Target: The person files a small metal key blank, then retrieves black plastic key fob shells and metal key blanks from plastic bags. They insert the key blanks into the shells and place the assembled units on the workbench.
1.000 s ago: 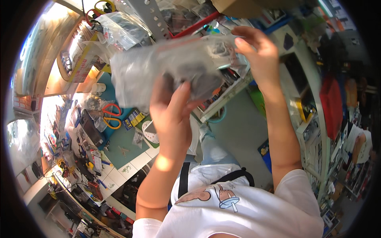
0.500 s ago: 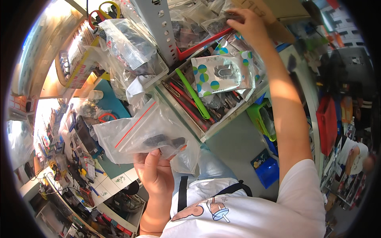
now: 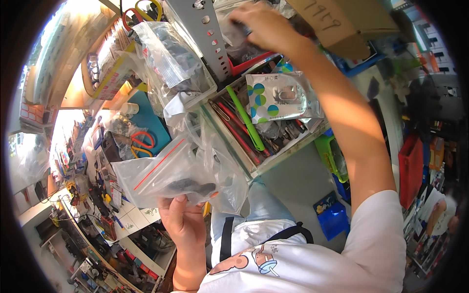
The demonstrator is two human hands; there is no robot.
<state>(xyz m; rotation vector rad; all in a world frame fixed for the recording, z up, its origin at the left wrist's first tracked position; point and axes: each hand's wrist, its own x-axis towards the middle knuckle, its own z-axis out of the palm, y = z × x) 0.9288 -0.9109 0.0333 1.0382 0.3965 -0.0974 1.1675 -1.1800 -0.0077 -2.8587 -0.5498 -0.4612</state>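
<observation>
holding a clear zip bag [image 3: 181, 171] with a red seal line, the person's left hand [image 3: 181, 222] sits at the lower middle of the frame, fingers closed on the bag's bottom edge, where a small clump of dark parts has settled inside. the bag hangs in the air left of centre, in front of the person's lap and below the corner of a shallow tray [image 3: 254, 168].

the right hand [image 3: 261, 24] is stretched up to the top middle of the frame, its fingers curled down among more clear bags in a red bin [image 3: 254, 61]; whether it grips anything there cannot be told, since the fingertips are buried in plastic. beside that hand stands a grey perforated metal post [image 3: 207, 34], and to its right a brown cardboard box [image 3: 342, 24].

the tray, in the centre of the frame, holds a green marker [image 3: 245, 119], red pens and small metal tools, with a packet printed with blue and green dots [image 3: 281, 97] lying across its upper right end under the right forearm. another stuffed clear bag [image 3: 168, 63] rests in a clear bin at the upper left.

orange-handled scissors [image 3: 139, 144] lie on the cluttered worktop [image 3: 146, 117] at the left. a blue box [image 3: 332, 215] sits on the floor at the lower right.
</observation>
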